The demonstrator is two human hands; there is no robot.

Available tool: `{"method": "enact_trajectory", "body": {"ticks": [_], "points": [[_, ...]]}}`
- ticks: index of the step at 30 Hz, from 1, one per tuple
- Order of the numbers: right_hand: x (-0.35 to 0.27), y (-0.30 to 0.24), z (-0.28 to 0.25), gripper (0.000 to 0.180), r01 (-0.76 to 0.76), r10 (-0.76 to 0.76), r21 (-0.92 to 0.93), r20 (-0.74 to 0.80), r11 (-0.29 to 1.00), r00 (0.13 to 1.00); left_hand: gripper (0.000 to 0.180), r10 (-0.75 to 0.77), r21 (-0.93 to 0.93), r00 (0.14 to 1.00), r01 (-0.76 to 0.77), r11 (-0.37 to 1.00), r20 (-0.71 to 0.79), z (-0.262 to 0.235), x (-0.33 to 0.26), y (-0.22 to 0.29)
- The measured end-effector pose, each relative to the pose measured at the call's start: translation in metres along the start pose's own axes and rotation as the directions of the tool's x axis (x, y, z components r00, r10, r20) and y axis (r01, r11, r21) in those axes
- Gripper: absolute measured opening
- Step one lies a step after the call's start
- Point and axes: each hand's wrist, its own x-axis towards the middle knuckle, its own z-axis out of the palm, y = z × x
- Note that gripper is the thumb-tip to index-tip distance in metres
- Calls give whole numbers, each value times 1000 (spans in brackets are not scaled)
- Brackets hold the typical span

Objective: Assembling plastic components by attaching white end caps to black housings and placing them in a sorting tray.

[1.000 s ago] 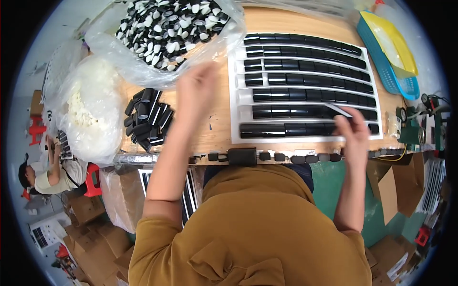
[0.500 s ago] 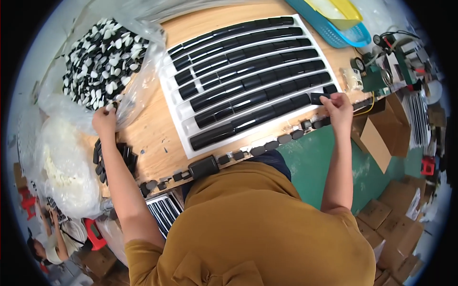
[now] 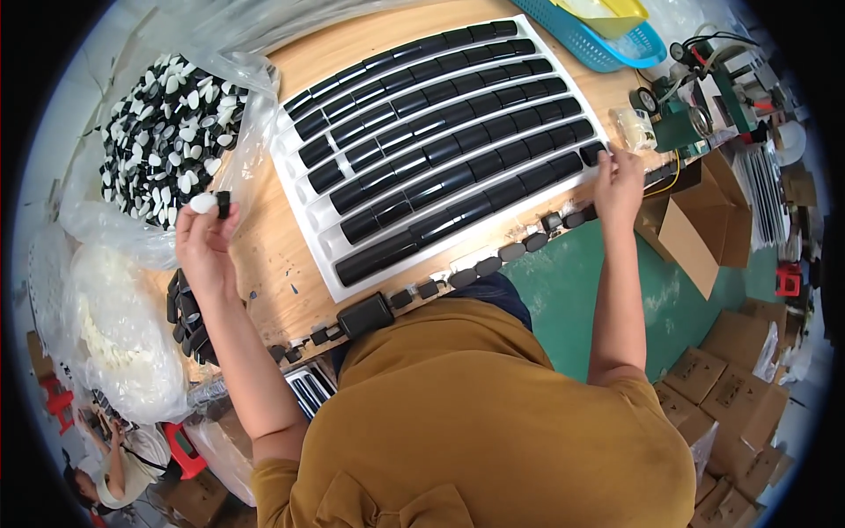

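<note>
Wooden bench [image 3: 264, 255] carries a white tray [image 3: 563, 189], above green floor [image 3: 563, 290].

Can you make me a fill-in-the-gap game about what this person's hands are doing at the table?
1. The left hand holds a small black and ____ piece.
2. The right hand touches the end of a row of ____ caps in the white tray.
3. The clear bag of pieces lies on the tray's ____ side.
4. A ____ basket sits at the table's far edge.

Missing words: white; black; left; blue
</note>
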Motion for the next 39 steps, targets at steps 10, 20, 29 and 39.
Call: {"method": "enact_trajectory", "body": {"ticks": [10, 20, 29, 39], "points": [[-1, 3, 12, 38, 27, -55, -370, -67, 929, 996, 26, -238, -85, 923, 275, 958, 302, 50, -62, -20], [4, -12, 7, 44, -226, 218, 182, 68, 957, 974, 35, -256, -14, 885, 284, 959, 388, 84, -91, -15], [-28, -158, -47, 26, -526, -153, 807, 575, 270, 804, 33, -235, 4, 834, 269, 963, 500, 105, -115, -9], [-51, -198, -47, 28, -612, -413, 762, 637, 211, 651, 35, -247, 85, 837, 236, 968, 488, 101, -123, -6]]}}
